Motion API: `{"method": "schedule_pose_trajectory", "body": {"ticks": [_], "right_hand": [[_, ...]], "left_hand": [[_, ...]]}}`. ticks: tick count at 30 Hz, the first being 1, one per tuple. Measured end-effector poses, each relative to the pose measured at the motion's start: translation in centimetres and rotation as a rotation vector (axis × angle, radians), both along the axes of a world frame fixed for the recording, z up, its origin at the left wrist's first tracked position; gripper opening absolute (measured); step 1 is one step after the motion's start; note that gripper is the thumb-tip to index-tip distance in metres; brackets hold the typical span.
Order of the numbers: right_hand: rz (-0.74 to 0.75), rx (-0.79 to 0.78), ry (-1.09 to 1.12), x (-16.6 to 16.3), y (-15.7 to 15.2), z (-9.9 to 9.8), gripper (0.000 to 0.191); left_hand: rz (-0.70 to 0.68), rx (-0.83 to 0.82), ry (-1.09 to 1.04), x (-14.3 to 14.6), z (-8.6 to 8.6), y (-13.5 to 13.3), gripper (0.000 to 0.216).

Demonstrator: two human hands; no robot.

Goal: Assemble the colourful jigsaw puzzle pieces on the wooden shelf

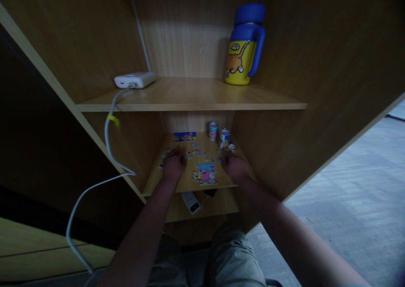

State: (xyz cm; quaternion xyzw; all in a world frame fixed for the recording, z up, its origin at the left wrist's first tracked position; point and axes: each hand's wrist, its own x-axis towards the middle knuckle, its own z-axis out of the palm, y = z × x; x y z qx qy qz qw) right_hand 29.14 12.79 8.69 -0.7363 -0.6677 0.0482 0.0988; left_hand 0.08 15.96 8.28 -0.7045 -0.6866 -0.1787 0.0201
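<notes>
A partly joined jigsaw puzzle [206,174] with pink and yellow cartoon figures lies near the front edge of the lower shelf, between my hands. Loose puzzle pieces [198,152] are scattered behind it. My left hand [174,164] is closed over the left side of the shelf, near a few pieces there; what its fingers hold, if anything, is hidden. On the right, my right hand [236,165] has its fingers drawn together close beside a small loose piece [219,159]. Whether it grips something is too small to make out.
Farther back lie a blue picture strip [184,137], two small cans [213,131] and a round lid [231,147]. Above, a shelf [190,106] bears a white power bank [135,80] with a hanging cable [106,139] and a blue-yellow bottle [242,59]. A white device [191,202] lies below.
</notes>
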Motion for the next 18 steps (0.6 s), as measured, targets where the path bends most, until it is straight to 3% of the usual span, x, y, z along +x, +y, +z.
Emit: {"method": "schedule_pose_trajectory", "body": {"ticks": [8, 18], "right_hand": [[0.001, -0.010, -0.039, -0.07, -0.16, 0.17, 0.044], [0.007, -0.027, -0.005, -0.03, 0.08, 0.10, 0.042]], "left_hand": [[-0.093, 0.032, -0.069, -0.56, -0.73, 0.37, 0.038], [-0.089, 0.035, -0.079, -0.49, -0.80, 0.49, 0.037]]}}
